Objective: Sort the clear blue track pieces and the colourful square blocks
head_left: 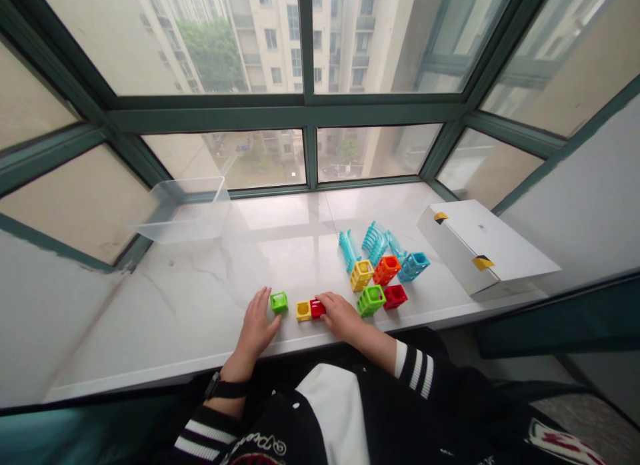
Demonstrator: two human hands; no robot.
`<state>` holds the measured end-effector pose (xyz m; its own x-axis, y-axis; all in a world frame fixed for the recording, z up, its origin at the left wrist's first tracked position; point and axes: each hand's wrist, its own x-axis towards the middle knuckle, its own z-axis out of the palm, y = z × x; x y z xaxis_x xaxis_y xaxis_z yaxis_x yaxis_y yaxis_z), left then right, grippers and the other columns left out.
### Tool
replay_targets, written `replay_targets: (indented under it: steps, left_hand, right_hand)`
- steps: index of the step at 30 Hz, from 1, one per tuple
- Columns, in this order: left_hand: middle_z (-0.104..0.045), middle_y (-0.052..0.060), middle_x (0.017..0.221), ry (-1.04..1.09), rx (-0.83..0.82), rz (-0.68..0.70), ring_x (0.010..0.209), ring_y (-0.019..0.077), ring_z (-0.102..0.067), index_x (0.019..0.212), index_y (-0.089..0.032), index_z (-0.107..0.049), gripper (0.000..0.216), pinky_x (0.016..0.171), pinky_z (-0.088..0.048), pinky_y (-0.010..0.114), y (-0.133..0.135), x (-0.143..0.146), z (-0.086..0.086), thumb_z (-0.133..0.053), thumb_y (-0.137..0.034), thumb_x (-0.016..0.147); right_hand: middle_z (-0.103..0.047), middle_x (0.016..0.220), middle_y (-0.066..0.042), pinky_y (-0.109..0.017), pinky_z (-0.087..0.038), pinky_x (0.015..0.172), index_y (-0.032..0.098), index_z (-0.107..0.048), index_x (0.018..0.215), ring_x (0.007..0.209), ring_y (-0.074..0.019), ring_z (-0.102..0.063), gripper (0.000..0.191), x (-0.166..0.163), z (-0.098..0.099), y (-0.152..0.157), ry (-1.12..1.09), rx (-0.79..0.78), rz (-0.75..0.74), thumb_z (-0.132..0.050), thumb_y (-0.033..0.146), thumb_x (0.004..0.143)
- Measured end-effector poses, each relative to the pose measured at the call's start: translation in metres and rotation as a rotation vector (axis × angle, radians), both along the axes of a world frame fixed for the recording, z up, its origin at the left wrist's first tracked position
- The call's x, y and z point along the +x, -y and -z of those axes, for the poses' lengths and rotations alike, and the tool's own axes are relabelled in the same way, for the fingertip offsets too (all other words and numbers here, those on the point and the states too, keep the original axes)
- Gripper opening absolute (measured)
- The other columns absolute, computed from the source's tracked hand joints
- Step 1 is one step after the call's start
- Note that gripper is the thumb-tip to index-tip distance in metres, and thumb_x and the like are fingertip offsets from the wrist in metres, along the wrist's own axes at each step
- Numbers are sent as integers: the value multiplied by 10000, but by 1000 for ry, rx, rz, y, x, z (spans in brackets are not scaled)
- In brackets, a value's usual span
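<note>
A small green cube block point(279, 302) sits on the white sill, with my left hand point(258, 324) beside it, fingers and thumb apart around its left side. Whether the thumb touches the cube I cannot tell. My right hand point(341, 316) has its fingers closed on a red block point(317, 309), which is partly hidden under the fingertips. Against the left side of that red block stands a yellow block point(303, 311) with a round opening. To the right of my right hand are a taller green block point(371, 300) and another red block point(395, 296).
Behind those stand a yellow block point(361, 276), an orange block point(387, 270) and a blue block point(415, 266), with light-blue curved pieces point(375, 241) farther back. A clear plastic bin point(193, 228) stands at the left, a white box point(493, 242) at the right. Windows border the sill point(210, 318).
</note>
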<state>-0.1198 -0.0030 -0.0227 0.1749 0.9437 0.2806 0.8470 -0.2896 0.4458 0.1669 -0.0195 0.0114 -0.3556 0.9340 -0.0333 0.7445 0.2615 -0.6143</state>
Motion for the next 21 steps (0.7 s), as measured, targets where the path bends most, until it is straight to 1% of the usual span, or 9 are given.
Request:
replay_targets:
  steps: [2,3,5,7,10,13,17,19,21]
  left_hand:
    - [-406,142,1687,-9,54,158,1591,331,-336,1599,-215,-398,660,1270,-358,563,6,11,-14,-565,-295,965]
    - [-375,122,1708,-29,64,224,1612,321,-290,1609,-235,-390,629,1287,-324,572,8,17,-20,-532,-303,1000]
    - [-376,113,1710,-99,61,321,1615,324,-282,1613,-246,-399,589,1291,-302,594,12,32,-27,-496,-335,1039]
    - [-414,126,1688,-187,47,361,1591,342,-337,1601,-223,-434,571,1279,-314,605,13,46,-24,-491,-354,1048]
    - [-476,137,1646,-290,34,345,1535,348,-437,1579,-189,-477,553,1266,-337,599,11,58,-12,-493,-317,1042]
    - [-538,125,1601,-327,35,315,1483,329,-512,1555,-198,-512,524,1257,-354,582,10,61,-2,-478,-249,1035]
    - [-611,130,1533,-316,31,271,1429,317,-566,1505,-183,-566,482,1249,-365,563,9,60,-3,-488,-232,1033]
    - [-621,134,1521,-308,27,236,1419,321,-570,1489,-180,-581,469,1241,-368,565,8,59,-6,-499,-236,1031]
    - [-620,131,1523,-307,24,197,1406,330,-575,1489,-197,-587,470,1229,-373,577,8,59,-9,-508,-240,1028]
  right_hand:
    - [-630,1431,-135,-417,-450,1157,211,-594,1450,1299,-274,-605,554,0,0,0,-8,1,0,-641,99,910]
    - [-631,1429,-136,-418,-453,1153,213,-596,1447,1295,-274,-609,550,0,0,0,-12,4,-1,-639,95,911]
    - [-637,1418,-137,-417,-462,1142,216,-603,1438,1285,-274,-616,544,0,-1,0,-18,13,-5,-635,87,910]
    - [-647,1398,-134,-411,-468,1135,213,-611,1423,1273,-273,-623,535,0,-1,0,-17,23,-5,-632,78,906]
    - [-655,1371,-131,-397,-477,1121,199,-618,1400,1245,-265,-634,521,1,-2,-1,-12,33,-10,-622,59,898]
    - [-658,1336,-128,-384,-491,1095,190,-625,1367,1205,-256,-646,492,1,-3,0,-4,37,-16,-627,57,893]
    - [-669,1219,-124,-406,-516,1049,178,-644,1268,1143,-271,-649,416,1,-7,3,26,45,1,-697,85,866]
    - [-667,1189,-125,-430,-524,1039,174,-643,1236,1125,-281,-647,404,2,-12,6,12,57,6,-725,85,850]
    - [-663,1186,-122,-452,-529,1037,182,-631,1233,1119,-283,-645,416,4,-22,10,-53,86,11,-740,86,843]
